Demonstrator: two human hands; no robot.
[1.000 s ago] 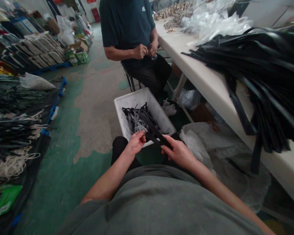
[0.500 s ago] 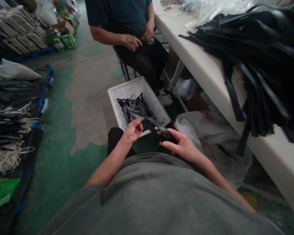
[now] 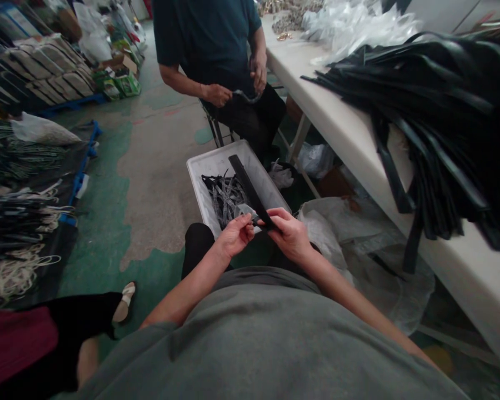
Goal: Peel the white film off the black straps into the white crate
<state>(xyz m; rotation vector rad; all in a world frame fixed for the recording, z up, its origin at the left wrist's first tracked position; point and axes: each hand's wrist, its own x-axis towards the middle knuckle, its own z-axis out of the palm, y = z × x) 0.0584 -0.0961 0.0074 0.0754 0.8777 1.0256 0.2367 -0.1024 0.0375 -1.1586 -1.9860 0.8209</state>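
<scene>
My right hand (image 3: 290, 234) is closed around a black strap (image 3: 249, 186), which stands out flat and stiff toward the far side. Close beside it, the fingers of my left hand (image 3: 235, 235) pinch a pale, see-through strip (image 3: 244, 210) that looks like plastic film. This strip reaches the strap near my right fingertips; whether it is fixed to the strap I cannot tell. Beneath both hands stands a white plastic bin (image 3: 195, 178) holding a tangle of black and greyish strips (image 3: 224, 201).
A co-worker (image 3: 208, 50) sits beyond the bin, holding a thin strip. On the right, a white table (image 3: 337, 119) carries a big heap of black straps (image 3: 433, 105) and clear plastic bags (image 3: 358, 22). Loaded pallets line the left, where another person's foot (image 3: 127, 297) shows.
The strap has swung from lying bent between my hands to pointing away over the bin. My hands have come closer together. A passer-by has appeared at lower left, and the co-worker's hands have moved apart.
</scene>
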